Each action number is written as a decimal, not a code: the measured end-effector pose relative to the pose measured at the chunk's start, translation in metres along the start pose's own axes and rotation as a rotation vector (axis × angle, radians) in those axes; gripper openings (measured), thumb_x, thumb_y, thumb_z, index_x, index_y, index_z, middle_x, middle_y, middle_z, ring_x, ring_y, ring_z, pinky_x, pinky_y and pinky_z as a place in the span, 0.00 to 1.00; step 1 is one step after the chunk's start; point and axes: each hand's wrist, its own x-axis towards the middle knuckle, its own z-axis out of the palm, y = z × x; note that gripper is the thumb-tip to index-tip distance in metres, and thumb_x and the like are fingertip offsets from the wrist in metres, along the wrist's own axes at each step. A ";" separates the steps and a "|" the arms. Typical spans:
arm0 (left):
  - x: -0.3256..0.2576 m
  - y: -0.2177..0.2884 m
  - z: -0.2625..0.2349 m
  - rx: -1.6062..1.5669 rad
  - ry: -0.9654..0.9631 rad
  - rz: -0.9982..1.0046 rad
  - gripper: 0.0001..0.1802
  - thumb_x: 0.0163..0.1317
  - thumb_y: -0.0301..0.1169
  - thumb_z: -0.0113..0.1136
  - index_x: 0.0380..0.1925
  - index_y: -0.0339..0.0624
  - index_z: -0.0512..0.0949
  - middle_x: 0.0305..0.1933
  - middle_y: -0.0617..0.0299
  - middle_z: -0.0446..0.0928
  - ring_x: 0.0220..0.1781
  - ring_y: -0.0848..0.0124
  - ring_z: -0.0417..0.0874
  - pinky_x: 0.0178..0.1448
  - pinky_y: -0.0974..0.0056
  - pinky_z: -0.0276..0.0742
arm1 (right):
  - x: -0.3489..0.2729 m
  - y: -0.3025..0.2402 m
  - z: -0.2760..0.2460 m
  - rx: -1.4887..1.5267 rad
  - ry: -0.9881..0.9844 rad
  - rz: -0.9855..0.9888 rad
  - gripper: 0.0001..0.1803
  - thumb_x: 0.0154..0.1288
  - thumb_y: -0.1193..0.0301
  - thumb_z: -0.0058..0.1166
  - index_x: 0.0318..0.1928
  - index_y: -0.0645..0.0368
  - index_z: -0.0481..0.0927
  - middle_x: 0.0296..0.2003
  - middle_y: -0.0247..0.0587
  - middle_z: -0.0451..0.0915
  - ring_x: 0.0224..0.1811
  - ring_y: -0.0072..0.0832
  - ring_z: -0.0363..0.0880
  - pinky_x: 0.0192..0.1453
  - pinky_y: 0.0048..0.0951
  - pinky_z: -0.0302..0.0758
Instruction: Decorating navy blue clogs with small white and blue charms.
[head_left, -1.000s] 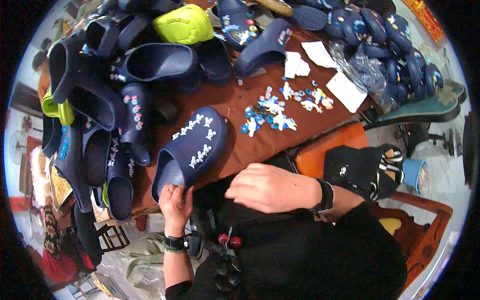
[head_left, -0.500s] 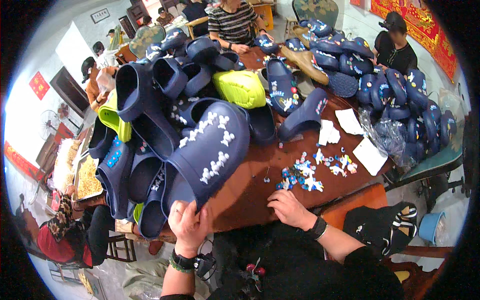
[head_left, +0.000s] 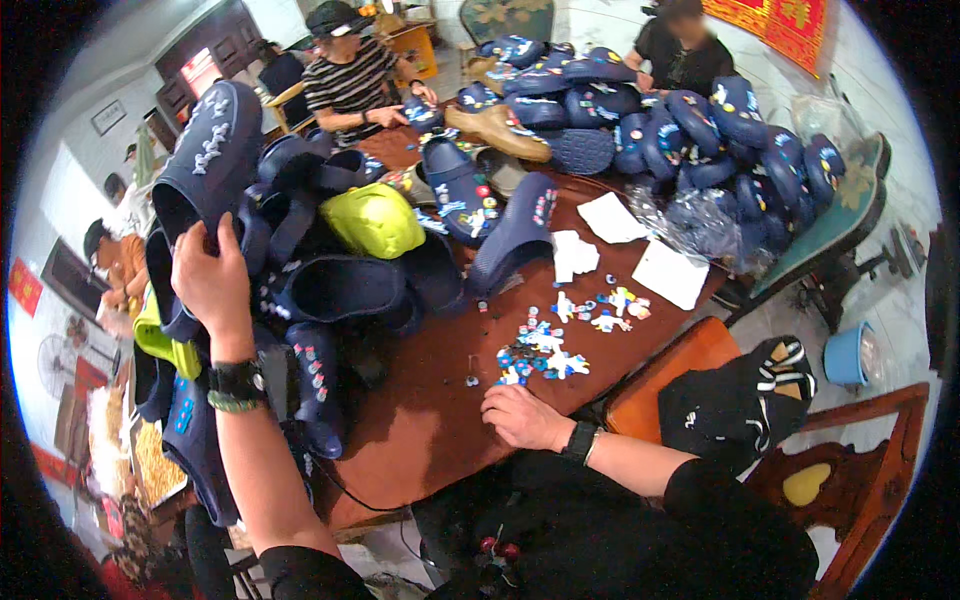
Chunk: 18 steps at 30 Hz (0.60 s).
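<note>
My left hand [head_left: 212, 283] is raised over the left side of the brown table [head_left: 430, 420] and grips the heel end of a dark blue clog [head_left: 208, 160] decorated with white charms. The clog is held up above a heap of dark blue clogs [head_left: 320, 290]. My right hand [head_left: 522, 417] rests on the table's near edge, fingers loosely curled, next to a scatter of small blue and white charms [head_left: 545, 350]. I cannot see anything held in it.
A lime green clog [head_left: 375, 222] lies in the left heap. A big pile of blue clogs [head_left: 690, 130] fills the far right, with white paper sheets [head_left: 668, 272] and plastic bags nearby. Other people sit across the table and at the left. A black bag [head_left: 745, 400] lies on an orange stool.
My left hand has lifted the charm-covered clog up and to the left, over the heap. My right hand has moved toward the charms and come down on the table edge. The view has tilted up.
</note>
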 end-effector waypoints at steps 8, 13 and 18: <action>-0.024 -0.016 0.054 0.179 -0.459 -0.086 0.27 0.61 0.41 0.61 0.55 0.35 0.71 0.46 0.41 0.79 0.50 0.46 0.79 0.53 0.50 0.74 | -0.007 0.004 0.006 0.005 0.004 0.020 0.09 0.53 0.75 0.56 0.37 0.58 0.74 0.42 0.40 0.73 0.53 0.38 0.70 0.58 0.39 0.67; -0.022 -0.029 0.043 0.137 -0.431 -0.121 0.31 0.62 0.47 0.60 0.59 0.37 0.70 0.46 0.43 0.80 0.50 0.49 0.80 0.53 0.52 0.75 | -0.008 0.004 0.005 0.019 0.001 0.014 0.10 0.53 0.76 0.56 0.37 0.59 0.74 0.43 0.40 0.73 0.55 0.38 0.69 0.58 0.39 0.66; -0.025 -0.021 0.029 0.089 -0.392 -0.034 0.29 0.65 0.46 0.58 0.59 0.36 0.70 0.51 0.42 0.78 0.54 0.49 0.78 0.57 0.53 0.73 | -0.010 0.001 0.009 0.024 0.020 0.017 0.11 0.52 0.75 0.56 0.38 0.59 0.74 0.43 0.41 0.72 0.55 0.38 0.69 0.59 0.39 0.66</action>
